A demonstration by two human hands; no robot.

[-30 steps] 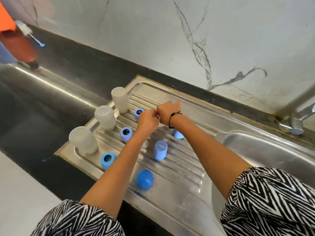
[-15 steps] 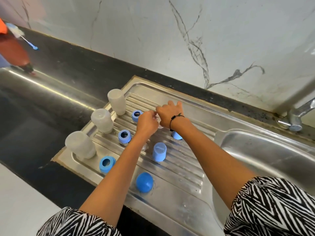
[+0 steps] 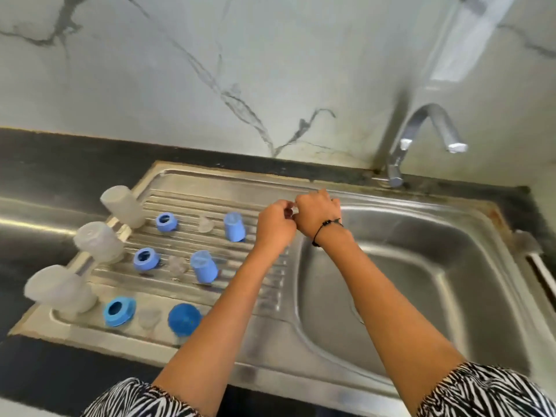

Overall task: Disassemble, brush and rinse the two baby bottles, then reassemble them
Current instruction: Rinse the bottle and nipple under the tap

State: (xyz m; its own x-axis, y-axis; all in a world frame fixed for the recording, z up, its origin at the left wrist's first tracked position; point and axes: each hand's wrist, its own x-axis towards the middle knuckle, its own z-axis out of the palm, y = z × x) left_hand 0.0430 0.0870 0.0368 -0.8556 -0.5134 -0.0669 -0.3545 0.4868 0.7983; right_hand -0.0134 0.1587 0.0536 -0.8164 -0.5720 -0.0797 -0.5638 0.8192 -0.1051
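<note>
Spanning most of the view, the steel sink unit (image 3: 270,350) sits in a dark surface (image 3: 60,164) against a marble wall, with its ribbed drainboard on the left half and its deep basin (image 3: 406,281) on the right; a tap (image 3: 421,127) rises at the back edge of the basin. The basin offers the widest free room, and a smooth strip of steel runs along the front edge of the drainboard.

Three cloudy bottle bodies (image 3: 102,242) stand mouth-down in a line along the left edge of the drainboard, from the back corner to the front corner. Beside them, toward the middle, lie three blue collar rings (image 3: 146,259), one per bottle. Further in stand two blue caps (image 3: 204,266), and a round blue dome cap (image 3: 184,319) sits near the front edge. Clear nipples (image 3: 206,224) lie between rings and caps, faint and blurred.

Both hands are raised together over the line where the drainboard meets the basin, near the back edge, well apart from the bottles. The left hand (image 3: 275,225) and right hand (image 3: 317,216) touch at the fingertips, fingers curled, and seem to pinch something small and clear between them; what it is cannot be made out. A black cord bracelet (image 3: 326,225) circles the right wrist.

Compared with a second ago, the hands have moved from above the middle of the drainboard toward the basin, and the view has swung right, bringing the tap and basin fully in.
</note>
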